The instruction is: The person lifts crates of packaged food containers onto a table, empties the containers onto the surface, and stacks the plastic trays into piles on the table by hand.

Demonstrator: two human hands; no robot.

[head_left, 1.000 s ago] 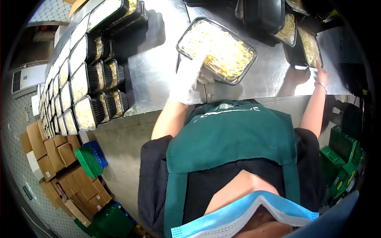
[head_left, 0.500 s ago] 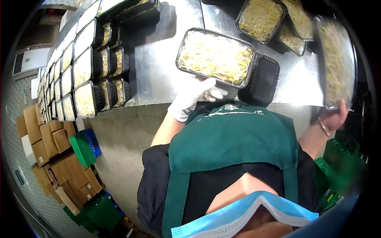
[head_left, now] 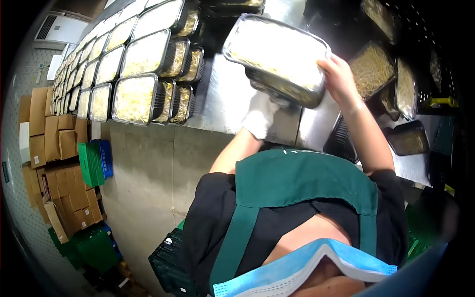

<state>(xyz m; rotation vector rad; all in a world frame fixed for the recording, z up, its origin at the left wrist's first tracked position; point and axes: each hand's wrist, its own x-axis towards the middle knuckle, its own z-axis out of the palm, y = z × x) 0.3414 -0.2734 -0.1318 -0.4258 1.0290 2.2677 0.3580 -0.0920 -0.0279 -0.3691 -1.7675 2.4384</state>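
Note:
My right hand [head_left: 339, 79], bare, grips the right end of a film-covered black tray of bean sprouts [head_left: 282, 64] above the steel table. Glare whitens most of its top. Directly under it shows a dark tray side [head_left: 282, 90]; I cannot tell whether that is a second tray. My left hand [head_left: 262, 111], in a white glove, is at the near lower edge of the held tray. Its fingers are blurred and partly hidden there. An empty black tray [head_left: 341, 138] stands on the table beside my right forearm.
Rows of stacked sprout trays [head_left: 136, 99] fill the left of the table [head_left: 213, 106]. More sprout trays [head_left: 372, 72] lie loosely at the right. Cardboard boxes [head_left: 69, 193] and green crates [head_left: 91, 163] are on the floor at the left; a dark green crate [head_left: 168, 260] is near me.
My right hand has come from the far right to the middle with a sprout tray. The tray at the middle has left its spot. My view has shifted, and the left stacks appear nearer.

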